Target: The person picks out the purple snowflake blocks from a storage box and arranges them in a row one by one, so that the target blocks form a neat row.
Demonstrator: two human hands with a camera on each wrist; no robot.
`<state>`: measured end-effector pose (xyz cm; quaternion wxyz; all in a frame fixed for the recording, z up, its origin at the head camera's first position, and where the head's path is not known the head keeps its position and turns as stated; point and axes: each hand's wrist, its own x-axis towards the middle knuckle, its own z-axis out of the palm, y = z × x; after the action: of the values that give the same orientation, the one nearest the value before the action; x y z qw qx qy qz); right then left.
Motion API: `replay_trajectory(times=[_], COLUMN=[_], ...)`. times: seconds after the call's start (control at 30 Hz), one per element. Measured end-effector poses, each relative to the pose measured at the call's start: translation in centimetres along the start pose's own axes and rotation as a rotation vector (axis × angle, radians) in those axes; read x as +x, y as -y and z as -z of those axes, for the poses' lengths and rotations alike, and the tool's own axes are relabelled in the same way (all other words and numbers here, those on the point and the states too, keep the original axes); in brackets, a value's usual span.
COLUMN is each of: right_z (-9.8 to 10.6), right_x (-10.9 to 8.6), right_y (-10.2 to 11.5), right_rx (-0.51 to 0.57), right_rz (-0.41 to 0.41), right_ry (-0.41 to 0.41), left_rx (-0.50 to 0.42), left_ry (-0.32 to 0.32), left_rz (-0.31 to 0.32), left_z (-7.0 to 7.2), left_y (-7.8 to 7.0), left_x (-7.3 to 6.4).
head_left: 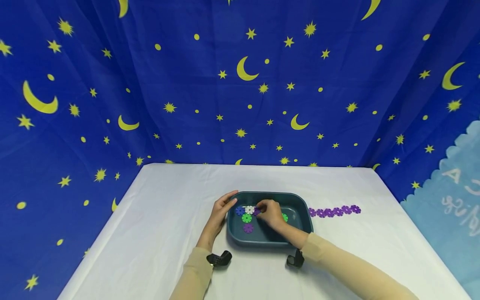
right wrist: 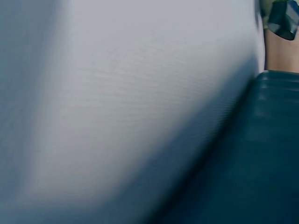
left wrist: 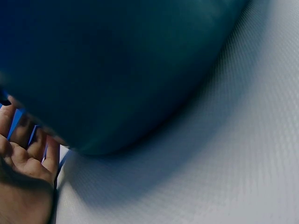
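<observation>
A dark teal plastic tub (head_left: pixel 262 241) stands on the table with several flower-shaped interlocking discs inside. My left hand (head_left: pixel 218 213) grips the tub's far left corner, its thumb at the rim. In the left wrist view, fingers of the left hand (left wrist: pixel 32 156) lie against the tub's outer wall (left wrist: pixel 117 84). Inside the tub, my right hand (head_left: pixel 271 213) pinches a purple disc (head_left: pixel 256 212), partly hidden by the fingers. Beside it lie a white disc (head_left: pixel 249 210), a blue disc (head_left: pixel 240 211) and a green disc (head_left: pixel 246 218). Another purple disc (head_left: pixel 248 228) lies nearer me.
A chain of purple discs (head_left: pixel 333 212) lies on the white tablecloth (head_left: pixel 150 233), reaching right from the tub's side. Another green disc (head_left: pixel 285 217) shows beyond the right wrist. Blue star-and-moon curtains (head_left: pixel 210 96) enclose the table's back and sides.
</observation>
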<state>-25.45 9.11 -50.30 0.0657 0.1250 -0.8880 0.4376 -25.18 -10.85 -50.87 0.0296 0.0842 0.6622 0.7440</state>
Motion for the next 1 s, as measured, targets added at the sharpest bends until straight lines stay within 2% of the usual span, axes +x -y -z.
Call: replay_trajectory(times=[0.07, 0.2, 0.37, 0.57, 1.0], right_z=[-0.1, -0.3, -0.3, 0.4, 2.6], right_x=[0.0, 0.0, 0.1, 0.1, -0.5], right_y=[0.1, 0.1, 0.1, 0.2, 0.4], right_rx=[-0.01, -0.016, -0.006, 0.024, 0.094], right_rz=[0.024, 0.046, 0.026, -0.043, -0.027], right_ry=[0.004, 0.003, 0.001, -0.031, -0.106], left_rx=[0.004, -0.007, -0.024, -0.024, -0.016], left_ry=[-0.001, -0.002, -0.023, -0.018, -0.012], left_rz=[-0.004, 0.0, 0.001, -0.014, -0.019], left_z=[0.1, 0.5, 0.7, 0.4, 0.5], left_y=[0.1, 1.2, 2.4, 2.4, 2.5], left_x=[0.0, 0.6, 1.1, 1.0, 0.9])
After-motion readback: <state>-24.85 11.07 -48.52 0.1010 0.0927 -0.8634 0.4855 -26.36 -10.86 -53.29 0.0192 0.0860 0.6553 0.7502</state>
